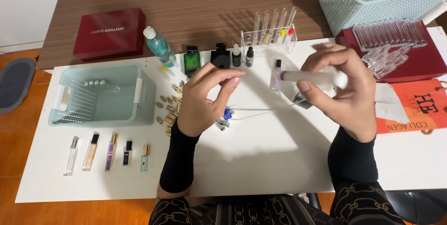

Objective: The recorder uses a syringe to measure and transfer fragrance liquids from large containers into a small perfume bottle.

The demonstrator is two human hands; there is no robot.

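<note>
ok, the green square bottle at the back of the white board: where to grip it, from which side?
Grip the green bottle across its flat glass body, not its black cap, coming from above and the front. It stands upright, and the black bottle crowds its right side.

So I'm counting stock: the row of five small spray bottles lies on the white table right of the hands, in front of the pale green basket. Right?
Not quite. The head view shows the five small spray bottles left of both hands, in front of the pale green basket on the white table, as you said.
</note>
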